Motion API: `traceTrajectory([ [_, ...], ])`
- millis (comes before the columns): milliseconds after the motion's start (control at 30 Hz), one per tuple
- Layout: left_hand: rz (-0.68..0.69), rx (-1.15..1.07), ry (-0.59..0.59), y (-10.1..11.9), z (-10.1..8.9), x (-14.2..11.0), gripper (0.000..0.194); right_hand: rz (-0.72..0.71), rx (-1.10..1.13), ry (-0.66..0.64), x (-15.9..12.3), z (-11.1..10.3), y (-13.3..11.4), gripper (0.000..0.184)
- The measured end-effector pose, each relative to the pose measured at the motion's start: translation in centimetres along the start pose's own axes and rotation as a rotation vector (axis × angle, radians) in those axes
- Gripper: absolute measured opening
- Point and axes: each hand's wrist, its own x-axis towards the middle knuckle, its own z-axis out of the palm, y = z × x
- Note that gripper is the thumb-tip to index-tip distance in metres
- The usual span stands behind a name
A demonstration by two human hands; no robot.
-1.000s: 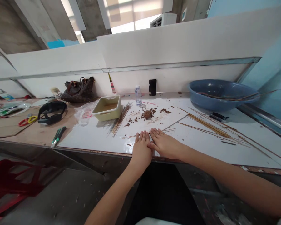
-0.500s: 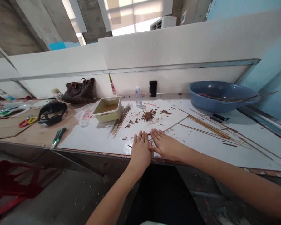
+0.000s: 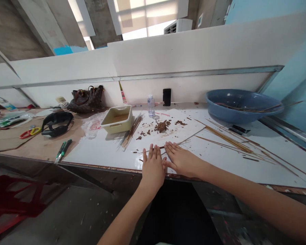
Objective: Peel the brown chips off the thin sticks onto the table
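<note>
A white-surfaced worktop (image 3: pixel 99 153) strewn with brown wood chips (image 3: pixel 162 126). Left hand (image 3: pixel 153 168) and right hand (image 3: pixel 182 161) flat and empty, fingers (image 3: pixel 151 153) loosely spread, just beside thin wooden sticks (image 3: pixel 225 137). Blue plastic basin (image 3: pixel 241 107) at right, cream tray (image 3: pixel 116 119) at left, white partition (image 3: pixel 188 58) behind, red stool (image 3: pixel 12 197) on the concrete floor (image 3: pixel 73 214).
</note>
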Motion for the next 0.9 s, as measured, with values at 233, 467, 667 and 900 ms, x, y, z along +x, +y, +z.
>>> traceTrajectory([
  [233,-0.065,-0.037,-0.046,-0.8,-0.9,3.2,0.064,0.009,-0.034,-0.001,3.0,0.3,1.9,0.086],
  [467,-0.032,-0.014,0.032,-0.1,0.0,-0.7,0.063,-0.031,-0.005,0.038,-0.9,0.7,0.4,0.093],
  [667,-0.085,-0.059,-0.022,-0.7,-1.0,3.2,0.062,0.032,-0.048,-0.027,2.3,-0.3,1.3,0.089],
  [900,-0.062,-0.025,0.008,-0.6,-1.0,1.4,0.06,0.014,-0.053,0.002,0.7,-0.5,0.4,0.095],
])
